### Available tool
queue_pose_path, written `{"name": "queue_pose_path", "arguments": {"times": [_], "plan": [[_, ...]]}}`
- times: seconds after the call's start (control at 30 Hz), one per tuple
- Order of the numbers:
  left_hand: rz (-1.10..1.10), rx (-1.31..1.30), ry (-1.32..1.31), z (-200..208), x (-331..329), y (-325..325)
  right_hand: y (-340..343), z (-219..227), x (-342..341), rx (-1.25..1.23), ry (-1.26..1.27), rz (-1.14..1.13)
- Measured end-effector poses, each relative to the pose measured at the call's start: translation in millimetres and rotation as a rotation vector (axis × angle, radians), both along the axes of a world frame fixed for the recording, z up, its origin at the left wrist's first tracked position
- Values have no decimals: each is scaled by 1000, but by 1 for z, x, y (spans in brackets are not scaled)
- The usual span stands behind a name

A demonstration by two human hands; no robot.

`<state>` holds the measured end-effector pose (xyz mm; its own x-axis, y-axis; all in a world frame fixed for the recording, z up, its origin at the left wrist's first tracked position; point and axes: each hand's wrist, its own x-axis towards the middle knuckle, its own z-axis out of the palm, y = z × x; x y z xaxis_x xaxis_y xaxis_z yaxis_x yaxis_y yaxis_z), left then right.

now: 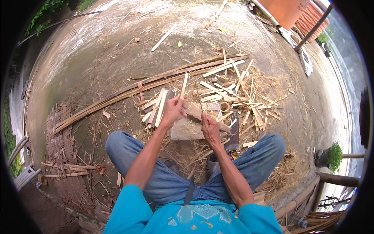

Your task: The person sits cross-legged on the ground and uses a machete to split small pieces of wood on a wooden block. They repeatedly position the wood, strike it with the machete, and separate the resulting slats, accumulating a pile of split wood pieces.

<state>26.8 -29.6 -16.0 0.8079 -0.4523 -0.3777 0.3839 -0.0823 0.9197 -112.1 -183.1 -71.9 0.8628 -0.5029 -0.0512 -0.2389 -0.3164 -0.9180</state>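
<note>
My left hand (174, 111) is closed around the lower end of a pale bamboo strip (184, 84), which points up and away from me. To its right my right hand (210, 128) is closed on a long, thin, dark piece (200, 97); whether it is a blade seen edge-on or a sliver, I cannot tell. The two held pieces stand apart. Below the hands, between my knees, lies a pale block (187, 129) with a brown piece of wood (210, 121) across it, partly hidden by my right hand.
Cut bamboo strips (230, 91) are heaped beyond my right hand, with a smaller bundle (156, 107) left of my left hand. Long split bamboo lengths (117, 93) cross the ground behind. A worn woven mat (64, 156) lies at left; shavings (288, 167) surround my right knee.
</note>
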Motion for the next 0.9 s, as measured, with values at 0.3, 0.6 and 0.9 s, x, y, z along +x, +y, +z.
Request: {"name": "queue_pose_path", "arguments": {"times": [0.3,0.6,0.9], "plan": [[-143,229,-218,2,-3,13,-73,65,36,-534,117,466],[-110,325,-369,14,-18,5,-90,68,45,416,88,-8],[-171,221,-336,17,-32,-2,-59,79,48,662,113,23]]}}
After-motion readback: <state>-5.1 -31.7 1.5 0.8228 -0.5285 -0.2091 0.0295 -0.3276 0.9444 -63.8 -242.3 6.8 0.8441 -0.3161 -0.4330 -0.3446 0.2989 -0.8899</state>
